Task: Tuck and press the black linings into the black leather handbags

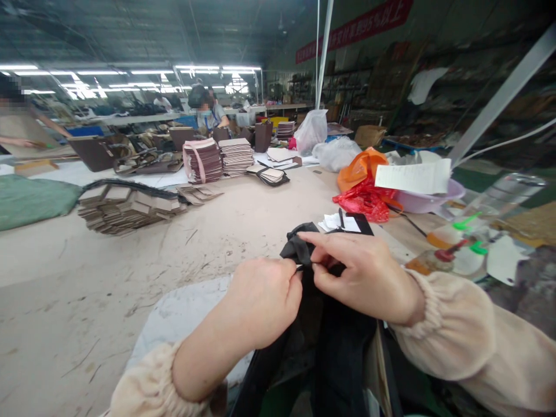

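The head view looks forward and down, near over left hand [267,301] and right hand [360,272], across the table [108,284].

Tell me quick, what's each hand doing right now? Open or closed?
Left hand: closed, pinching the black cloth.
Right hand: partly curled, touching the same cloth; whether it grips it cannot be told.

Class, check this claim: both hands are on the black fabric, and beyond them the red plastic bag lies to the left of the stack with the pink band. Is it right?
The side is wrong. The head view shows the red plastic bag to the right of the stack with the pink band. The left hand and right hand are indeed on the black fabric.
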Tool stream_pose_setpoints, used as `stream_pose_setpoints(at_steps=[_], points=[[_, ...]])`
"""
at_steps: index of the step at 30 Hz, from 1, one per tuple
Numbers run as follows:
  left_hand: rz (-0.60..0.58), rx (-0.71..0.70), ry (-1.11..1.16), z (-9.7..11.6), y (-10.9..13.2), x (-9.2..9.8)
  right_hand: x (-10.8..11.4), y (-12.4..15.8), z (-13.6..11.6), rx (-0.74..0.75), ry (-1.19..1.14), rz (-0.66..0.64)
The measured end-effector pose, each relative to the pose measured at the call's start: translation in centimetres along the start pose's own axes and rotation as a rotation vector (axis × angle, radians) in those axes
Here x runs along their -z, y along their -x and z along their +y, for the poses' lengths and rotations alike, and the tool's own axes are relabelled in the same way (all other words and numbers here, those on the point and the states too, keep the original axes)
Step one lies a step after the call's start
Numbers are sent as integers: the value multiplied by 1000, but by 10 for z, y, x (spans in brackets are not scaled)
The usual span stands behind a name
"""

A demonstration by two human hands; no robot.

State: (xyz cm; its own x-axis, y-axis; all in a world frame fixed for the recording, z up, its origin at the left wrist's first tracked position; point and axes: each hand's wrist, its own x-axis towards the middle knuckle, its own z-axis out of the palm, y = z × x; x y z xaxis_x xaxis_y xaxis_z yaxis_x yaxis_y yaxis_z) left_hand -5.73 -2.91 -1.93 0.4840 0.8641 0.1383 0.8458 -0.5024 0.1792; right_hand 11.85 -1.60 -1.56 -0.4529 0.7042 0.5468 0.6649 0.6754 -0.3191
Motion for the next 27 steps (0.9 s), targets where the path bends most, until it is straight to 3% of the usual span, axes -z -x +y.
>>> stream_pose_setpoints(at_steps=[5,9,13,17,21,27], points=[[10,-11,-13,-2,-1,-1,5,-1,1,-241,-275,-77],[-3,21,-42,-6,-1,1,15,-5,10,-437,-475,-49],[-8,27,-65,-9,0,4,22,-8,18,-456,-510,14],[-8,20,-69,-6,0,4,19,-5,16,-293,-345,-10],[-7,20,-60,-2,-1,2,14,-4,12,32,-38,-35],[-31,36,-41,-1,-2,2,15,-11,7,341,304,-189]])
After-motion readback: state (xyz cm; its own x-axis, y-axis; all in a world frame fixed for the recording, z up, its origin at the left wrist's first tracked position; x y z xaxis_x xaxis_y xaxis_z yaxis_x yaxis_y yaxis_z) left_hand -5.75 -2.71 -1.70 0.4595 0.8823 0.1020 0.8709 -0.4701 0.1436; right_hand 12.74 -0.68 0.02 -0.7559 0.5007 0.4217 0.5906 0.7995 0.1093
